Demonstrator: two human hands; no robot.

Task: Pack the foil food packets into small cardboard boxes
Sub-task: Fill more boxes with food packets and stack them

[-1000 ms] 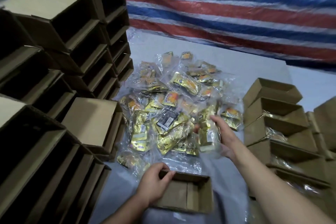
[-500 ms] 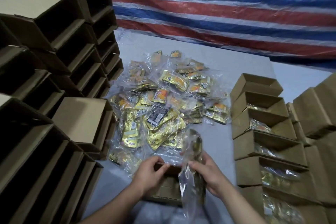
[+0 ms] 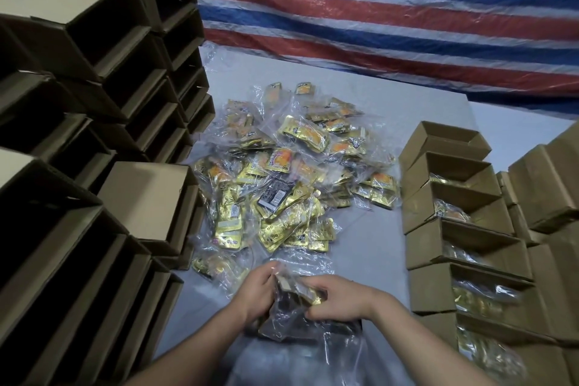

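Over the small box (image 3: 313, 330), both hands' fingers (image 3: 308, 312) pinching a bagged foil packet (image 3: 308, 294), packet pile (image 3: 291, 185) beyond

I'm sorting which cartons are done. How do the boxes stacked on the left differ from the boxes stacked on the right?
The left stack of boxes shows dark, empty insides; the right stack of boxes holds bagged foil packets. The left stack rises taller, to the frame's top; the right stack sits lower. The left stack stands beside the loose packet pile, nearly touching it; the right stack stands apart across bare table. Both are plain brown cardboard with open sides facing the person.
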